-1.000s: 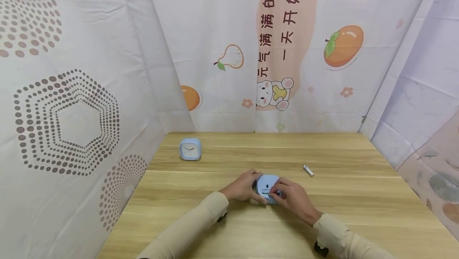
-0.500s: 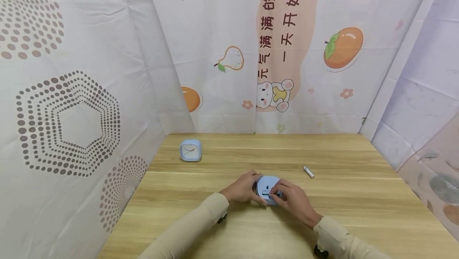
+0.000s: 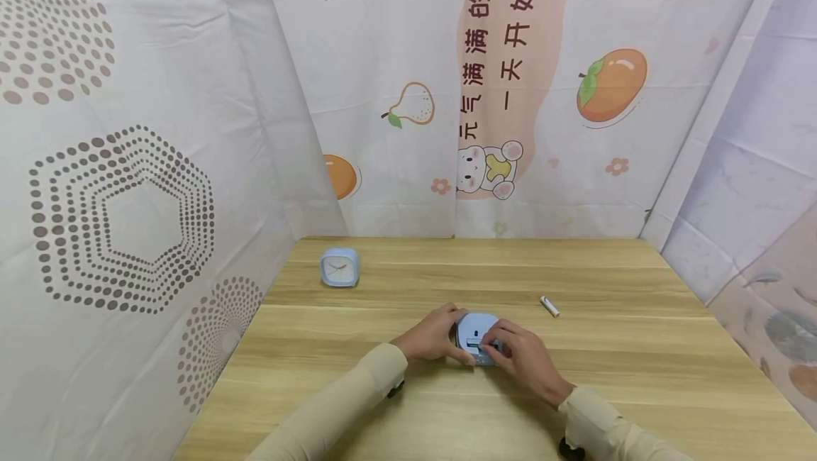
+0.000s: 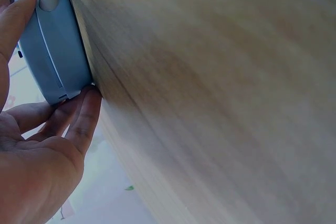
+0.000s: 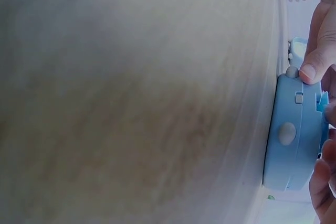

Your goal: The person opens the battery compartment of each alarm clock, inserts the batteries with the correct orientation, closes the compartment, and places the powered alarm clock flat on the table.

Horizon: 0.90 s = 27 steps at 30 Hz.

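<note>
A light-blue alarm clock (image 3: 477,326) lies face down on the table with its back up. My left hand (image 3: 436,333) grips it from the left, thumb at the near side and fingers round the far side. In the left wrist view a round grey foot (image 4: 49,0) shows on the clock's side. From the right, my right hand (image 3: 522,354) bends over the back, thumb and forefinger pinched together at the battery compartment (image 3: 472,342). A small bright-blue battery cover (image 5: 322,102) stands up from the back; the right fingertips partly hide it.
A white battery (image 3: 549,306) lies on the wooden table (image 3: 408,269), beyond the right hand. Another light-blue clock (image 3: 340,267) stands at the far left, its dial facing me. Printed curtains (image 3: 383,57) hang behind and beside the table.
Both hands keep almost the same place on the clock. The battery compartment shows slightly darker beside the right fingertips, and the view has shifted a little.
</note>
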{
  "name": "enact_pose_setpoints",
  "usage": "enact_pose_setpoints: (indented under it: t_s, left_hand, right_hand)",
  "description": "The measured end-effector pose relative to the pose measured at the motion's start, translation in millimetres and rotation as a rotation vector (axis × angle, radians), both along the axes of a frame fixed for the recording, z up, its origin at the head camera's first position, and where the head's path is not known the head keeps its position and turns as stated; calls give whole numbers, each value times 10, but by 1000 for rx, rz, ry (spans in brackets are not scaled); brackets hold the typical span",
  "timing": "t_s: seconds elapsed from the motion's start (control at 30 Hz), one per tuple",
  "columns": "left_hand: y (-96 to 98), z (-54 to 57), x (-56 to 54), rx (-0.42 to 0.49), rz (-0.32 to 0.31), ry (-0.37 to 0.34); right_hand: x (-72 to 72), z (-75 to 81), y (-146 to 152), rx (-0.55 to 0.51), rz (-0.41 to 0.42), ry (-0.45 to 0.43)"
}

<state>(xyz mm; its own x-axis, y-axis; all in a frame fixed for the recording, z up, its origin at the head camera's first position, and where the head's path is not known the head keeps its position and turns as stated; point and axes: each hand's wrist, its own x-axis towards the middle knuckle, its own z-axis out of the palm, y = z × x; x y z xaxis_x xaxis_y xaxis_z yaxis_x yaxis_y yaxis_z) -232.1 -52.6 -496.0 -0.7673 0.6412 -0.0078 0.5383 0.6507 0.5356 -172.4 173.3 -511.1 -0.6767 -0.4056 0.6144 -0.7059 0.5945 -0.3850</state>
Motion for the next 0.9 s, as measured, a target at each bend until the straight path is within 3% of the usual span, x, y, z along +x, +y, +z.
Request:
enact_pose_setpoints:
  t_s: [0.53, 0.9]
  left_hand:
    - [1, 92, 15, 10, 3, -27]
    - [-2, 30, 0, 8, -2, -16]
  right_hand:
    - [11, 55, -11, 76, -15, 81]
    - [16, 52, -35, 48, -33, 18]
